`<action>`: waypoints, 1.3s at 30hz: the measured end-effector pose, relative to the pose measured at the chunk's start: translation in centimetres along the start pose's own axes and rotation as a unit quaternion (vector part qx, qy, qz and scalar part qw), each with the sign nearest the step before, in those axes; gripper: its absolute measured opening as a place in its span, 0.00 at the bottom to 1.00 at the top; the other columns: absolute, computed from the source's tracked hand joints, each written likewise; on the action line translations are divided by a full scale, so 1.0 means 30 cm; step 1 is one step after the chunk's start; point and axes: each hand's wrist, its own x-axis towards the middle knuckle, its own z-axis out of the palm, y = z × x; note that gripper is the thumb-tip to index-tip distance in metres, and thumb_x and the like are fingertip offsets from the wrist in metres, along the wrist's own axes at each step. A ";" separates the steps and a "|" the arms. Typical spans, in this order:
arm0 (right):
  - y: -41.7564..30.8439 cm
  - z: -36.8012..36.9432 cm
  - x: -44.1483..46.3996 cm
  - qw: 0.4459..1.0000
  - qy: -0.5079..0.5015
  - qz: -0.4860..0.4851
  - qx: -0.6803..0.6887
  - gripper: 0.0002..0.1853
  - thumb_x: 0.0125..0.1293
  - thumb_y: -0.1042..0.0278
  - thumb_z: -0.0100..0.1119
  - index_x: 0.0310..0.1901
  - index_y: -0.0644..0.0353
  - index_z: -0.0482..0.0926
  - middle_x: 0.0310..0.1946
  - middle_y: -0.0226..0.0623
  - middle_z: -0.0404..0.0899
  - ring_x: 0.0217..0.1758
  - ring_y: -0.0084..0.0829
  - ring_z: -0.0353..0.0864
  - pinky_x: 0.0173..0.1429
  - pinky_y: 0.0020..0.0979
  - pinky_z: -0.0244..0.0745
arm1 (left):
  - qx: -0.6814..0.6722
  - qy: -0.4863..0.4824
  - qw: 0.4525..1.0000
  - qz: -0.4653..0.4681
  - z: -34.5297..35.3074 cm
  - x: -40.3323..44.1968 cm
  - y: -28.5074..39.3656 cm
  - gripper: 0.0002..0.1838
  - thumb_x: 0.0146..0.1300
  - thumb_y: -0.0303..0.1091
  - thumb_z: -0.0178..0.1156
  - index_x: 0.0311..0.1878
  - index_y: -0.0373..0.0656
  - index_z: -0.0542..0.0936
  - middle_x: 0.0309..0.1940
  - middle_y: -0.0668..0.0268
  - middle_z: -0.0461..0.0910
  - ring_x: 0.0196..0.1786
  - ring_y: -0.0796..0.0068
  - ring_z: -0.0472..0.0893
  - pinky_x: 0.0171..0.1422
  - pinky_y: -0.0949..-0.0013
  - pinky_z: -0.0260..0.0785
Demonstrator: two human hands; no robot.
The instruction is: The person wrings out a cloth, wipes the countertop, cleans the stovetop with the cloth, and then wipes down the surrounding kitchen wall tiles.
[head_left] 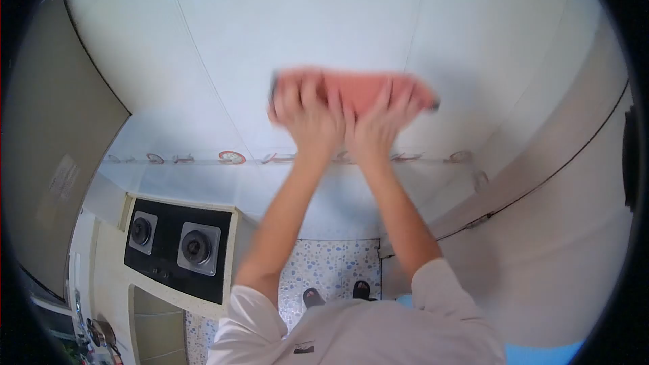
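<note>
A pink cloth [362, 86] is spread sideways against the white tiled wall [311, 13], with dark bits at both of its ends. My left hand [309, 111] presses on its left part, fingers bent over the fabric. Beside it, my right hand [380, 122] presses the right part, with fingers reaching up across the cloth. The two hands nearly meet at the thumbs, and both arms stretch out ahead of me. Cloth and fingers are blurred, and the side of the cloth facing the wall is hidden.
A black two-burner stove [179, 247] sits in the pale counter [108, 250] at lower left, below a grey range hood or cabinet [54, 142]. A decorated tile border [232, 157] crosses the wall. A large pale door-like panel [541, 250] stands at right. Speckled tiles [331, 257] cover the floor.
</note>
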 end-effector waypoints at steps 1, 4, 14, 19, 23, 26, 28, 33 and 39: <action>-0.048 -0.013 0.166 1.000 0.006 0.006 -0.030 0.50 0.66 0.40 0.67 0.79 0.63 0.58 0.77 0.70 0.51 0.79 0.81 0.45 0.78 0.79 0.38 | -0.004 0.012 1.000 0.003 0.005 0.174 0.041 0.27 0.68 0.45 0.65 0.67 0.47 0.77 0.69 0.54 0.68 0.73 0.48 0.64 0.77 0.39 0.47; -0.143 -0.063 0.612 0.993 0.073 -0.061 -0.071 0.48 0.69 0.39 0.62 0.79 0.66 0.59 0.78 0.72 0.49 0.80 0.81 0.42 0.78 0.79 0.38 | 0.074 0.059 0.989 0.113 0.010 0.612 0.095 0.34 0.71 0.47 0.59 0.74 0.37 0.72 0.72 0.50 0.68 0.74 0.43 0.65 0.79 0.29 0.47; -0.187 -0.010 0.531 0.993 0.055 -0.096 -0.049 0.50 0.69 0.39 0.62 0.80 0.67 0.57 0.80 0.73 0.44 0.82 0.80 0.39 0.78 0.79 0.36 | 0.052 -0.024 0.994 0.092 -0.026 0.561 -0.029 0.40 0.75 0.50 0.52 0.80 0.29 0.59 0.82 0.42 0.55 0.85 0.39 0.51 0.83 0.28 0.39; -0.093 0.072 -0.259 0.985 -0.161 -0.047 -0.030 0.49 0.66 0.40 0.67 0.75 0.72 0.61 0.78 0.74 0.48 0.80 0.82 0.40 0.76 0.82 0.35 | 0.068 -0.152 0.986 0.012 -0.085 -0.274 -0.312 0.44 0.73 0.46 0.54 0.80 0.23 0.53 0.82 0.33 0.48 0.85 0.31 0.45 0.85 0.30 0.31; -0.017 0.116 -0.903 0.954 -0.291 0.064 -0.007 0.47 0.66 0.44 0.70 0.72 0.72 0.61 0.73 0.82 0.51 0.75 0.86 0.47 0.74 0.83 0.39 | 0.070 -0.245 0.965 -0.061 -0.163 -0.921 -0.454 0.44 0.70 0.50 0.58 0.74 0.19 0.61 0.76 0.26 0.57 0.81 0.23 0.52 0.84 0.25 0.34; -0.041 0.114 -1.024 0.946 -0.305 0.111 -0.018 0.49 0.65 0.45 0.71 0.74 0.72 0.57 0.73 0.85 0.48 0.77 0.86 0.44 0.74 0.83 0.39 | 0.074 -0.361 0.919 -0.141 -0.216 -0.975 -0.452 0.47 0.72 0.48 0.55 0.78 0.18 0.50 0.82 0.30 0.45 0.84 0.25 0.43 0.85 0.26 0.29; -0.084 0.107 -0.895 0.971 -0.228 0.069 -0.015 0.51 0.64 0.45 0.72 0.76 0.71 0.55 0.74 0.87 0.44 0.78 0.86 0.41 0.75 0.82 0.39 | 0.059 -0.293 0.946 -0.125 -0.193 -0.867 -0.452 0.47 0.72 0.48 0.55 0.79 0.20 0.49 0.82 0.30 0.44 0.84 0.25 0.43 0.84 0.26 0.28; -0.269 0.136 -0.181 0.997 -0.064 -0.026 -0.035 0.56 0.62 0.38 0.70 0.79 0.68 0.54 0.79 0.77 0.40 0.81 0.82 0.37 0.77 0.81 0.37 | 0.026 -0.145 0.989 -0.028 -0.143 -0.078 -0.395 0.47 0.73 0.48 0.53 0.83 0.29 0.46 0.84 0.34 0.42 0.85 0.29 0.40 0.84 0.26 0.27; -0.505 0.103 0.613 0.988 0.110 -0.106 -0.025 0.50 0.67 0.34 0.62 0.78 0.66 0.62 0.78 0.73 0.52 0.81 0.78 0.46 0.80 0.76 0.40 | 0.049 -0.012 0.990 0.128 -0.153 0.781 -0.330 0.43 0.76 0.52 0.50 0.79 0.24 0.56 0.82 0.33 0.50 0.85 0.34 0.48 0.86 0.34 0.37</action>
